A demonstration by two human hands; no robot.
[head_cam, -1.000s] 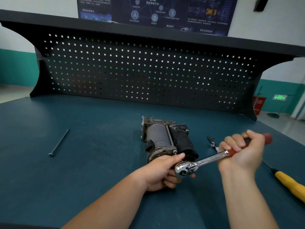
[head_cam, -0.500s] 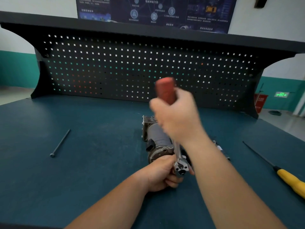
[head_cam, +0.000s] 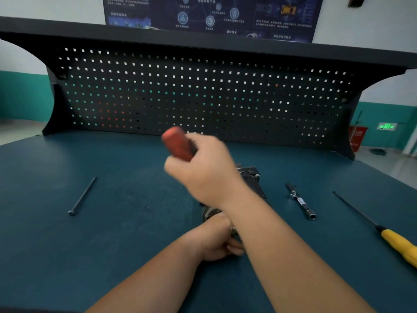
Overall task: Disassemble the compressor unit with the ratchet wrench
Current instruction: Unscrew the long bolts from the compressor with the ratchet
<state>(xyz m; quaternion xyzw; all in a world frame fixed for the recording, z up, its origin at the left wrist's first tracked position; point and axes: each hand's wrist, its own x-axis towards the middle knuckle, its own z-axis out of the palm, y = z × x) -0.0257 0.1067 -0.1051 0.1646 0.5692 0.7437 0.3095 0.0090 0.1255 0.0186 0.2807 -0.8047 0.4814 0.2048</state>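
Covering compressor unit (head_cam: 250, 177), right hand (head_cam: 203, 171), wrench (head_cam: 177, 143), bolt (head_cam: 82, 196), screwdriver (head_cam: 397, 242)

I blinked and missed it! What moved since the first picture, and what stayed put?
The right hand, gripping the ratchet wrench throughout, swung its red handle from pointing right, up over the compressor unit and across to the left. The left hand kept holding the wrench head at the unit's near end. The long bolt, the socket extension and the yellow screwdriver lie where they were.
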